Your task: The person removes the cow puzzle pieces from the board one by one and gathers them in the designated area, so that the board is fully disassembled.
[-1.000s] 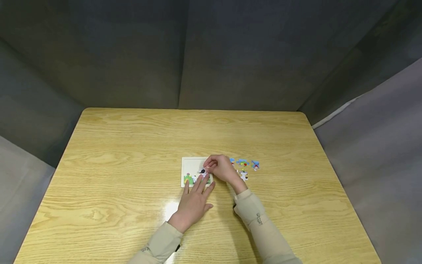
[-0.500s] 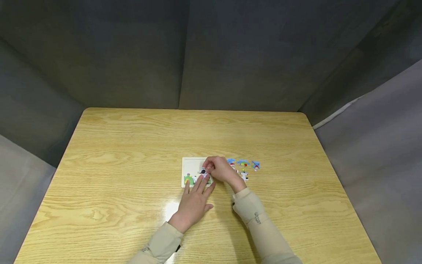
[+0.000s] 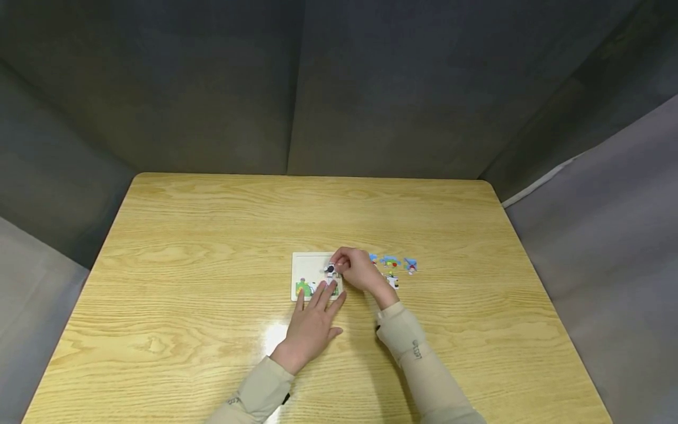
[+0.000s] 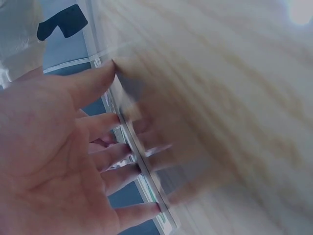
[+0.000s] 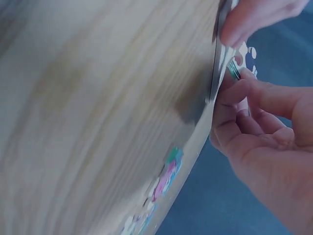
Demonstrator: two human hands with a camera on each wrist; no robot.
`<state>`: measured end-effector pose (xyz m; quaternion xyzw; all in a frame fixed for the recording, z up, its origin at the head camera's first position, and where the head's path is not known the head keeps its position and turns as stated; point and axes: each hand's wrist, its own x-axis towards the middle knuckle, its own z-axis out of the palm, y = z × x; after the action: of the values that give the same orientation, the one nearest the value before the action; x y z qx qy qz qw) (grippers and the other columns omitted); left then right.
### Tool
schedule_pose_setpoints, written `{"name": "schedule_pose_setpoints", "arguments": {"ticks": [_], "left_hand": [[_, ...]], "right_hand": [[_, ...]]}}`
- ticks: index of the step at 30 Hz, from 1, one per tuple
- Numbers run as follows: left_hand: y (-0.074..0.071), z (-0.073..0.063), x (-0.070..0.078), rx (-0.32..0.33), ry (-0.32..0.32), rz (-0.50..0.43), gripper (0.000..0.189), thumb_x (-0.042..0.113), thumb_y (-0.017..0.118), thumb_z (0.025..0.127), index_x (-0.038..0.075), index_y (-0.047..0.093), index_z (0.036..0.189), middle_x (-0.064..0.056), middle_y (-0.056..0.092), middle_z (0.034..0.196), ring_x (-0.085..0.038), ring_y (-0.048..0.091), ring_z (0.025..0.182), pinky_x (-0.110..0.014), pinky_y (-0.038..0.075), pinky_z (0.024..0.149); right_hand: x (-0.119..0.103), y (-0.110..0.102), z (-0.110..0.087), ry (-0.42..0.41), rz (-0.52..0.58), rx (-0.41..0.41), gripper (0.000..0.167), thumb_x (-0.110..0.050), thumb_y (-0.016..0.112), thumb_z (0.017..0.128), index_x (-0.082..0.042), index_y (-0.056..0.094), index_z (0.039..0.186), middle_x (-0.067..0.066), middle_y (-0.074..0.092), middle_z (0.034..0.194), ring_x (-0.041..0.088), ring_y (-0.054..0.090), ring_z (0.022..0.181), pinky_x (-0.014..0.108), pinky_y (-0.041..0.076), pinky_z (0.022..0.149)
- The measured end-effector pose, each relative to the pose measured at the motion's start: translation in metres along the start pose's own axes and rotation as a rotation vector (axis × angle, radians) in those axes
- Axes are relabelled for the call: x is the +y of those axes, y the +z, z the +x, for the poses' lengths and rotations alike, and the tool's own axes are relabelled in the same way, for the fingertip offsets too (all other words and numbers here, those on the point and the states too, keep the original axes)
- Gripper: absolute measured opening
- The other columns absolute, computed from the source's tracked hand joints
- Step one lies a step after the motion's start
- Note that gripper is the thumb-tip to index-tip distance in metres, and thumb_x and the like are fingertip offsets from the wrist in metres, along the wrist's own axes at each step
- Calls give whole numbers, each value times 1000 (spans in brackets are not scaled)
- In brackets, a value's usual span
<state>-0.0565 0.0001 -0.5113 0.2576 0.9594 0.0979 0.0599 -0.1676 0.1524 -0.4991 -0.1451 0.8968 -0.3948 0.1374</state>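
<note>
A: Why's your left hand [image 3: 312, 327] spread wide on the jigsaw tray [image 3: 307, 265] at six o'clock?
B: Steadying it, I'd guess; your right hand [image 3: 357, 271] pinches a black-and-white jigsaw piece [image 3: 330, 269] at its two o'clock. Loose pieces [image 3: 390, 261] lie at three, likely for quick reach.

Tabletop [image 3: 212, 235]: yellowish wood grain with rounded far corners.
Back curtain [image 3: 402, 88]: dark gray, a vertical seam [image 3: 293, 88] near its middle, rising just behind the tabletop's far edge.
Left side: dark gray drape [image 3: 42, 159], with a paler gray panel [image 3: 32, 312] below.
Right curtain [image 3: 609, 224]: lighter, purplish gray, edged by a whitish strip [image 3: 540, 182].
Glare [image 3: 274, 338]: bright white patch on the wood, left of center.
</note>
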Motion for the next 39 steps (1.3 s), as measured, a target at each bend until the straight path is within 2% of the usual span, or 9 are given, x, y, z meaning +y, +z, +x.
{"name": "schedule_pose_setpoints", "arguments": {"ticks": [6,14,23,28,33,39], "left_hand": [[-2,-1,0,-2,2,-8,67,45,64,92,16,44,149,-12,30,158,-31,26,145,-61,29,109],[1,-1,0,10,9,-29,69,44,66,91,16,43,150,-13,29,158,-32,27,144,-63,29,108],[0,-2,0,15,8,-2,68,45,65,92,16,43,150,-12,29,158,-31,27,144,-61,30,108],[-1,-2,0,18,9,-2,68,45,64,92,15,43,150,-13,29,157,-31,28,144,-61,30,108],[-1,-2,1,31,14,2,68,45,64,92,15,43,149,-13,30,157,-31,29,144,-61,31,108],[0,-2,2,38,17,8,68,45,64,92,15,43,149,-13,31,157,-31,29,144,-60,31,108]], "right_hand": [[3,-10,-3,4,4,50,12,9,65,87,-1,70,93,7,66,81,13,58,70,26,50,66],[12,-24,-11,-10,-5,69,11,7,66,88,0,71,95,7,67,83,15,61,72,29,51,68],[31,-49,-27,53,27,95,11,1,65,92,1,69,102,10,68,87,25,64,75,28,52,65],[43,-64,-36,68,7,138,10,1,66,91,2,70,101,11,68,88,22,62,77,29,50,67],[57,-79,-46,105,11,188,10,1,67,90,3,70,100,13,68,87,20,61,77,25,48,64],[75,-93,-59,140,-13,210,10,1,68,89,4,70,99,13,69,86,20,62,77,23,48,65]]}}
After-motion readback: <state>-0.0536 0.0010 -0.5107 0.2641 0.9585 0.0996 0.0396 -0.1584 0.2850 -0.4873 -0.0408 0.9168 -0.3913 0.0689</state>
